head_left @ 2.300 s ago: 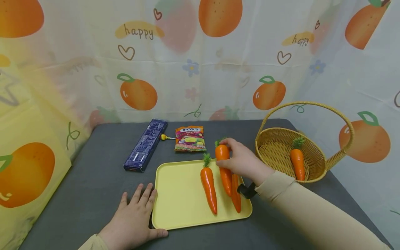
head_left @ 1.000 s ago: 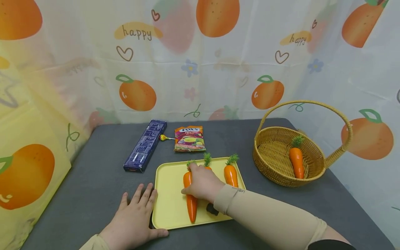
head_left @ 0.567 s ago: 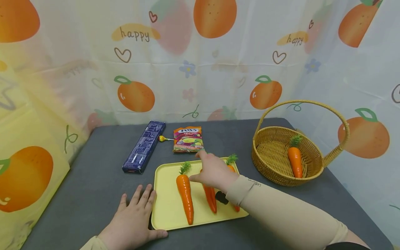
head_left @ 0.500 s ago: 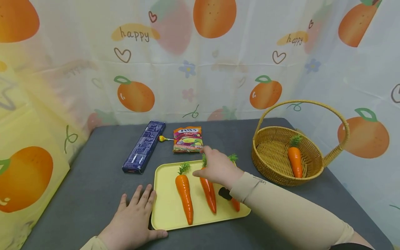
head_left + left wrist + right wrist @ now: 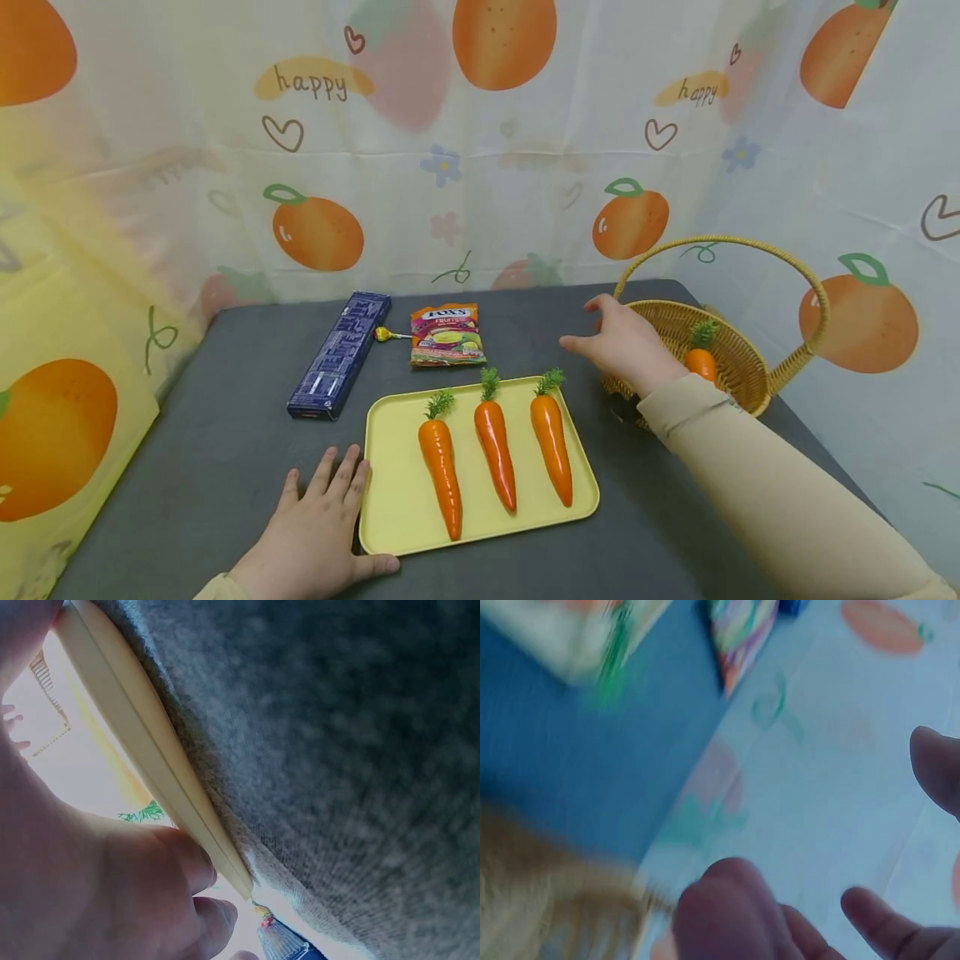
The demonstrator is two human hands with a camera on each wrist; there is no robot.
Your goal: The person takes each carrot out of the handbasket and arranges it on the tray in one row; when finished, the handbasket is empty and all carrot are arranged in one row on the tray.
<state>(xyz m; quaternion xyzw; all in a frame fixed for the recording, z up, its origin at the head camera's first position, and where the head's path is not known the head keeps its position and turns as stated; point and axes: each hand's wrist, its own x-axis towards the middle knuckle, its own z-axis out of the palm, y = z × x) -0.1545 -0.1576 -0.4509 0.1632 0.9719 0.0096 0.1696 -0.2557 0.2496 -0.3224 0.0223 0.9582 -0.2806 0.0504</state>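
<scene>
Three orange toy carrots with green tops lie side by side on a yellow tray: a left carrot (image 5: 441, 471), a middle carrot (image 5: 496, 454) and a right carrot (image 5: 552, 450). My left hand (image 5: 309, 525) rests flat with spread fingers at the left rim of the tray (image 5: 393, 533). My right hand (image 5: 626, 343) is in the air by the near left side of a wicker basket (image 5: 738, 358), thumb and fingers apart, holding nothing. Inside the basket another carrot (image 5: 702, 363) shows its upper part; my sleeve hides its lower end.
Behind the tray lie a long dark blue box (image 5: 341, 354), a yellow-headed lollipop (image 5: 384, 334) and a Fox's candy bag (image 5: 447, 335). The basket's tall handle (image 5: 750, 242) arches above its rim. A fruit-print curtain (image 5: 510, 208) stands behind the grey table (image 5: 225, 433).
My right hand set a carrot down at the tray's left, touched the middle one, then moved right to the basket. The carrots now lie spaced apart. My left hand stayed put.
</scene>
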